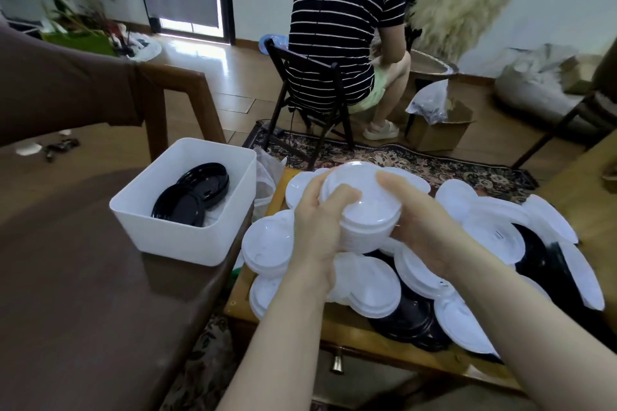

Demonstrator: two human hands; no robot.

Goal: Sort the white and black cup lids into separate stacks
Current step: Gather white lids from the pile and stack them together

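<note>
I have both hands, left and right, clasping the light, slippery stack of white lids by its rim; thin plastic, so squeeze gently.

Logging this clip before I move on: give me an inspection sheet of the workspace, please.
Surface: low wooden table, mostly covered by lids.
Job's things: stack of white lids held up by both hands; loose white lids mixed with black lids below; more black lids in bin inside a white bin on the brown seat.
Clutter: clear plastic bag beside the bin.
Fingers: left hand and right hand grip the stack's sides.
Cables: nothing seen near the table.
Surroundings: seated person, cardboard box, patterned rug.
</note>
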